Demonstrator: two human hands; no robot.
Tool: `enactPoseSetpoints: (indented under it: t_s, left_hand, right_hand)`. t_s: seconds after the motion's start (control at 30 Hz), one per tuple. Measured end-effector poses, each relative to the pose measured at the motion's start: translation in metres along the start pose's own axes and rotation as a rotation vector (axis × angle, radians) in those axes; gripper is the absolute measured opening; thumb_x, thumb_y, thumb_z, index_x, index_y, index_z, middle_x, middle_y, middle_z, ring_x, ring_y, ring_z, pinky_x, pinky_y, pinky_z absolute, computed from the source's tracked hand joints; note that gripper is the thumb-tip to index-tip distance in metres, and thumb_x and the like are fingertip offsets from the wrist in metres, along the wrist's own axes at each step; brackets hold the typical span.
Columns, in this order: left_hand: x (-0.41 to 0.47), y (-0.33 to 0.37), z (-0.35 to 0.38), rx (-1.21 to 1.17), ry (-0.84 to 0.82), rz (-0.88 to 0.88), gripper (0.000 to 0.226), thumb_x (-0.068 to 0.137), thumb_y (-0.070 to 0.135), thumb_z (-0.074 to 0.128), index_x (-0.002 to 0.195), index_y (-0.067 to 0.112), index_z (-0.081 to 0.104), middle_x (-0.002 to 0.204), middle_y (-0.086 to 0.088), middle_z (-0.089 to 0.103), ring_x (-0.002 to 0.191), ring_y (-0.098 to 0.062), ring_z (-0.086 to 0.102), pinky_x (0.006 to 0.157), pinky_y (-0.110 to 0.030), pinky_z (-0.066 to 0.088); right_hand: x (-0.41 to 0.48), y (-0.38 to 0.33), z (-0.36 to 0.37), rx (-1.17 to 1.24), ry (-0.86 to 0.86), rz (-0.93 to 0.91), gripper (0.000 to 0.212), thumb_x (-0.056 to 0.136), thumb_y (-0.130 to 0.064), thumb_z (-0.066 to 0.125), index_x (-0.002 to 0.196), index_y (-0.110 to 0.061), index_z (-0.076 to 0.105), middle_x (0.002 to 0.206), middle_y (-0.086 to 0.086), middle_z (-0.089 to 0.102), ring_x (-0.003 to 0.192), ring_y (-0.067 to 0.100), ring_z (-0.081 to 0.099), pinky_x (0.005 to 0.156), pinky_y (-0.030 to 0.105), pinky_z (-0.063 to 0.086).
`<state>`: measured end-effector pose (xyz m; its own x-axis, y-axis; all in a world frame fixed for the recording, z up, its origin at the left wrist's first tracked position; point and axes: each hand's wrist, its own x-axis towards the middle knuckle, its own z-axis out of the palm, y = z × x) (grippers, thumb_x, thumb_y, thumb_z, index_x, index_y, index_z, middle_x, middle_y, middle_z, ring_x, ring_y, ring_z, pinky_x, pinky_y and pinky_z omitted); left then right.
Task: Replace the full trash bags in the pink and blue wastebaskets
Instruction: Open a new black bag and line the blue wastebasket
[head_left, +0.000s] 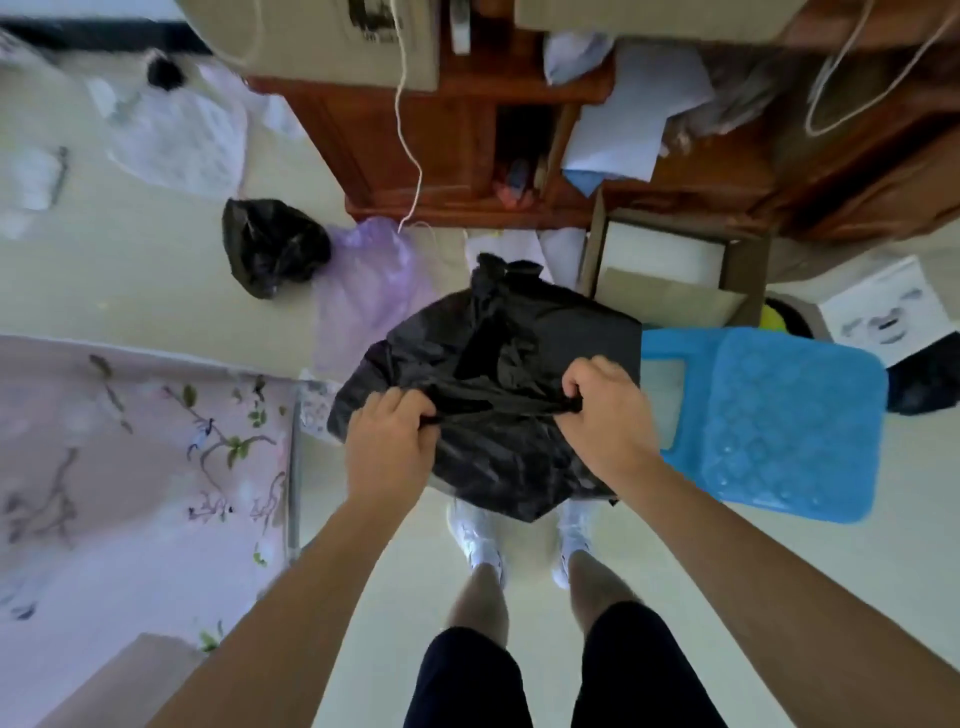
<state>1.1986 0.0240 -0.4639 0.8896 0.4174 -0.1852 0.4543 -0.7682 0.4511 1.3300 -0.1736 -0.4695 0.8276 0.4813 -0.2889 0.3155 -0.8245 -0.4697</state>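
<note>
Black bag: a big black trash bag (498, 364), held up in front of the person at about waist height, above their white shoes (478, 535). Crumpled, with a bunched tuft at its far top edge.
Bag against the grip: a fold of the plastic is pulled taut in a straight line between the two hands. Most of the bag spreads beyond that line, away from the body; a smaller part hangs below it toward the feet.
Left hand: the left hand (387, 441) has its fingers curled tight round a gather of plastic at the bag's near left edge, knuckles up.
Right hand: the right hand (605, 415) is fisted on the other end of the same fold, a little higher and further out than the left.
Wastebasket: cannot tell whether one sits beneath the bag; the plastic hides whatever is under it.
Right of the bag: a blue plastic stool (779, 415), its edge just beside the bag.
Beyond the bag: an open cardboard box (670, 270) on the floor against a reddish wooden cabinet (447, 156); loose papers (618, 130) on the cabinet; a white cord (402, 130) hangs down its front.
Far left floor: a smaller tied black bag (272, 244), touching a pale purple bag (374, 291).
Left side: a flowered pink bedsheet (130, 441).
</note>
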Motion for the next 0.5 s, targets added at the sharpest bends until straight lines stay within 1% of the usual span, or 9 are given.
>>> enactPoseSetpoints:
  t_s: [0.1,0.13,0.2,0.23,0.3,0.37,0.4,0.43,0.5]
  left_hand:
    - [0.004,0.021,-0.064,-0.054,0.110,0.080,0.020,0.071,0.001,0.075,0.086,0.008,0.065,0.084,-0.010,0.063,0.078,-0.032,0.056,0.070,-0.034,0.043]
    - [0.007,0.029,-0.082,-0.116,0.129,0.068,0.021,0.075,0.005,0.074,0.092,0.010,0.064,0.089,-0.007,0.064,0.083,-0.028,0.057,0.073,-0.032,0.043]
    - [0.010,0.047,-0.117,-0.338,0.096,-0.033,0.025,0.086,0.011,0.065,0.109,0.017,0.057,0.101,0.001,0.065,0.092,-0.020,0.060,0.079,-0.032,0.046]
    - [0.012,0.057,-0.132,-0.458,0.079,-0.085,0.026,0.092,0.013,0.059,0.116,0.020,0.053,0.104,0.003,0.065,0.093,-0.018,0.061,0.080,-0.033,0.048]
    - [0.015,0.081,-0.161,-0.535,0.153,-0.069,0.025,0.098,0.016,0.052,0.123,0.019,0.048,0.107,0.004,0.064,0.093,-0.016,0.062,0.077,-0.031,0.046]
    - [0.023,0.116,-0.188,-0.483,0.268,0.044,0.031,0.097,0.019,0.056,0.127,0.016,0.048,0.111,0.002,0.061,0.102,-0.017,0.059,0.083,-0.031,0.044]
    - [0.029,0.137,-0.200,-0.431,0.309,0.147,0.037,0.095,0.020,0.060,0.129,0.014,0.048,0.115,0.000,0.059,0.108,-0.019,0.055,0.089,-0.034,0.044]
    - [0.035,0.159,-0.211,-0.364,0.324,0.282,0.042,0.093,0.020,0.062,0.132,0.013,0.048,0.122,-0.004,0.057,0.115,-0.022,0.051,0.096,-0.038,0.043]
    - [0.044,0.204,-0.223,-0.187,0.258,0.558,0.054,0.089,0.020,0.062,0.139,0.013,0.044,0.140,-0.009,0.045,0.133,-0.027,0.039,0.110,-0.044,0.034]
  right_hand:
    - [-0.001,-0.035,-0.057,0.030,0.185,-0.094,0.046,0.066,-0.008,0.078,0.076,-0.024,0.036,0.088,-0.006,0.036,0.074,0.015,0.037,0.053,0.030,0.032]
    - [-0.004,-0.045,-0.075,0.031,0.248,-0.111,0.046,0.067,-0.007,0.078,0.076,-0.023,0.036,0.090,-0.006,0.035,0.073,0.015,0.036,0.052,0.030,0.032]
    - [-0.016,-0.060,-0.111,0.024,0.352,-0.139,0.044,0.067,-0.004,0.078,0.076,-0.020,0.038,0.091,-0.002,0.040,0.072,0.017,0.038,0.047,0.030,0.034]
    - [-0.023,-0.064,-0.128,0.014,0.389,-0.157,0.045,0.066,-0.002,0.078,0.076,-0.020,0.038,0.092,0.000,0.042,0.073,0.018,0.040,0.045,0.030,0.036]
    - [-0.042,-0.066,-0.162,-0.009,0.447,-0.193,0.050,0.062,0.001,0.077,0.077,-0.022,0.035,0.093,0.000,0.043,0.075,0.016,0.040,0.044,0.031,0.037]
    - [-0.064,-0.060,-0.194,-0.055,0.504,-0.241,0.055,0.055,0.002,0.076,0.076,-0.024,0.032,0.091,0.000,0.045,0.073,0.017,0.042,0.043,0.031,0.038]
    - [-0.075,-0.055,-0.209,-0.092,0.532,-0.272,0.057,0.052,0.003,0.075,0.076,-0.024,0.031,0.090,0.001,0.047,0.074,0.020,0.046,0.043,0.032,0.041]
    - [-0.085,-0.049,-0.223,-0.119,0.560,-0.302,0.057,0.050,0.004,0.072,0.077,-0.024,0.031,0.089,0.002,0.047,0.075,0.023,0.048,0.043,0.035,0.043]
    - [-0.108,-0.035,-0.247,-0.135,0.606,-0.302,0.057,0.049,0.005,0.068,0.079,-0.025,0.030,0.090,0.003,0.047,0.079,0.024,0.048,0.046,0.036,0.045]
